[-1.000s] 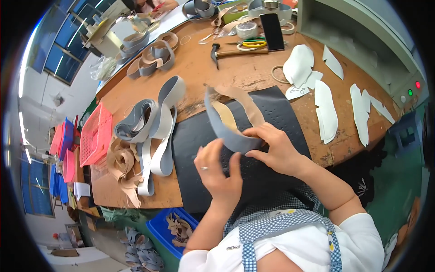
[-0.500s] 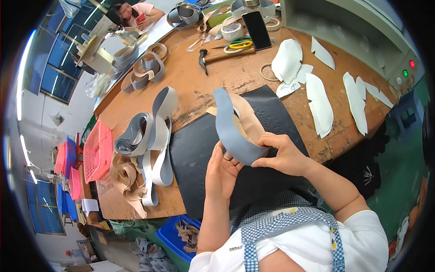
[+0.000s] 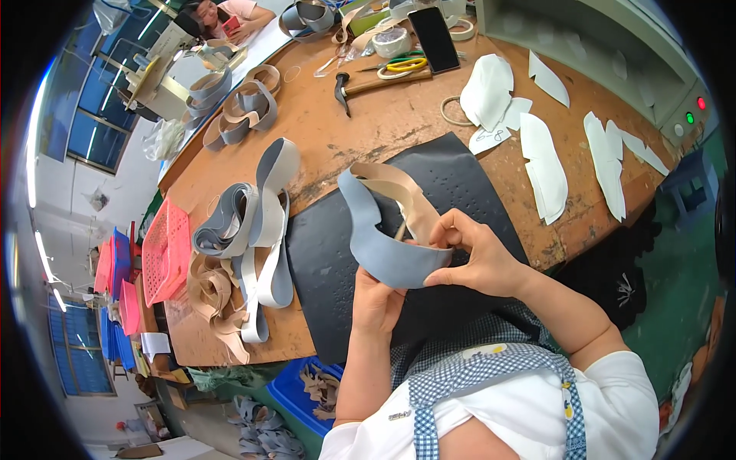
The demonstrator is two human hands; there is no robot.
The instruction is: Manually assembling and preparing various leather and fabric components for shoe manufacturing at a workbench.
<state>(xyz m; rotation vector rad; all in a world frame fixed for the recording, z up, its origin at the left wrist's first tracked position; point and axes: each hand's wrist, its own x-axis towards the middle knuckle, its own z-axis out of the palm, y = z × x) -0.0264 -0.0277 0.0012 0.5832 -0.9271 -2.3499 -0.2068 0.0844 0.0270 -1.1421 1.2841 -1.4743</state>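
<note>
A curved band of leather-like material (image 3: 387, 261), blue-grey outside and tan inside, is held up in a loop above a black mat (image 3: 322, 268). My right hand (image 3: 479, 257) pinches its right end between thumb and fingers. From below, my left hand (image 3: 376, 299) grips the lower edge; some of its fingers are hidden behind the band. To the left of the mat lie a coil of grey strips (image 3: 230, 222) and a heap of tan strips (image 3: 211, 287).
White paper patterns (image 3: 544, 169) lie on the right of the wooden table. Beyond the mat are a hammer (image 3: 376, 84), yellow-handled scissors (image 3: 405, 66), a tape roll (image 3: 391, 42) and a phone (image 3: 434, 40). A pink basket (image 3: 166, 253) stands at left. Another person (image 3: 234, 19) sits beyond.
The band has tilted and swung left, so its loop shows wider from above. My left hand has shifted lower beneath it. The right hand keeps its pinch.
</note>
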